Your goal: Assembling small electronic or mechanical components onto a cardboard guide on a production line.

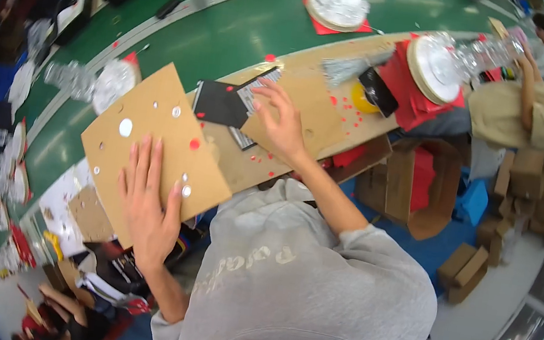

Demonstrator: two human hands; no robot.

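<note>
My left hand (150, 195) lies with its fingers stretched over a square brown cardboard sheet (146, 97), which has several holes and tilts up at the left. One red dot sits on that sheet. Above another flat brown cardboard piece (319, 104), my right hand (281, 126) has its fingers apart and appears to hold nothing; whether it touches the piece I cannot tell. Just left of my right hand is a flat black piece (222, 102), with black-and-white striped strips beside it. Small red discs (353, 105) are scattered over the cardboard-covered worktop.
On the right stand a yellow roll (364, 98), a black phone-like slab (378, 93) and a stack of white discs (432, 69) on red sheets. Beyond runs a green conveyor (257, 29) with wrapped stacks. An open carton (433, 186) is on the right; other people work nearby.
</note>
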